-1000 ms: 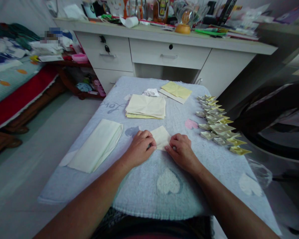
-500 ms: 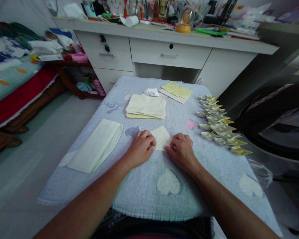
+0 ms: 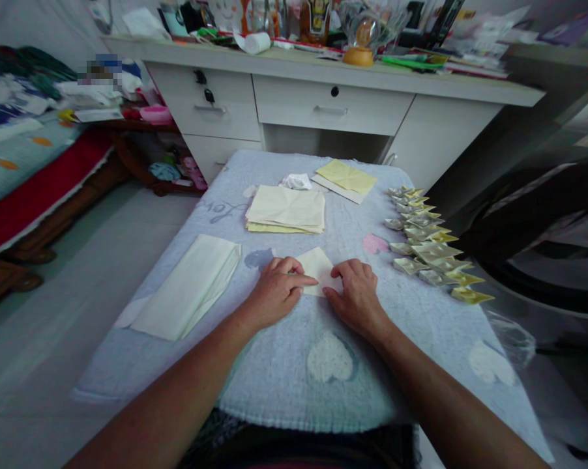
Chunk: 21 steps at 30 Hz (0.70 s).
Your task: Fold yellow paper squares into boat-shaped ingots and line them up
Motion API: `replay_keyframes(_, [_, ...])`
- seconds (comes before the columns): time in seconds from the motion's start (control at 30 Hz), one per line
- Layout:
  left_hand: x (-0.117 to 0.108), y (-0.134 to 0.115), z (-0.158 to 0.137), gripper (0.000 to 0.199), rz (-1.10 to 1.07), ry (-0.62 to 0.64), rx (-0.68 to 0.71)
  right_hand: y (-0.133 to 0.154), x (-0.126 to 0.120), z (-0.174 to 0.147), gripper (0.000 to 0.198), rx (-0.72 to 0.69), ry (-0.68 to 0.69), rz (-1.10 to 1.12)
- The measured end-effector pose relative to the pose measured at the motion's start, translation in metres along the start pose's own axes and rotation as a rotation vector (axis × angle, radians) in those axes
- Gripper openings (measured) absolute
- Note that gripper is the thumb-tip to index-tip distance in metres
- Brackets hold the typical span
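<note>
A small folded piece of cream paper [image 3: 317, 264] lies on the cloth-covered table between my two hands, its top corner pointing away from me. At its left side is my left hand [image 3: 279, 290], the index finger stretched out across the lower part of the paper and the thumb apart from it. My right hand [image 3: 357, 293] rests by the paper's right side. A gap shows between its thumb and curved fingers, and their tips are at the paper's edge. The undersides of both hands are hidden.
Beyond my hands sits a stack of cream sheets [image 3: 287, 205]. Yellow and white sheets [image 3: 347, 176] and crumpled white paper [image 3: 296, 181] lie farther back. To the left is a larger folded paper [image 3: 189, 286]. Several folded paper boats [image 3: 433, 241] line the table's right side.
My left index finger has straightened out over the paper from a bent position. The fingers of my right hand have loosened and spread a little from the thumb.
</note>
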<state>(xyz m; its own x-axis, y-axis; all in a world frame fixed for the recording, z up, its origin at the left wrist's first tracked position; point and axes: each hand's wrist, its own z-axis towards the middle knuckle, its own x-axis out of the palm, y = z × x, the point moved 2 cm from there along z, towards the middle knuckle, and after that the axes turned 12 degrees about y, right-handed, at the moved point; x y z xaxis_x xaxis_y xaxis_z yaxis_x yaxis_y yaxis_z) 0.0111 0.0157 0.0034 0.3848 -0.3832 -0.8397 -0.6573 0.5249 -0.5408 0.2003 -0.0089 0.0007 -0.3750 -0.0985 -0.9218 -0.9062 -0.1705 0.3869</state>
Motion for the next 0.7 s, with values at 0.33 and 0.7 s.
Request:
replay_keyframes(0.33, [0.002,-0.001,0.001,0.028,0.02,-0.017,-0.002,0.014,0.001,0.002,0.06,-0.014,-0.006,-0.124])
replay_keyframes(0.7, [0.002,0.0,0.001,0.029,0.005,-0.009,-0.007,0.012,0.001,0.005,0.084,-0.003,0.059,-0.108])
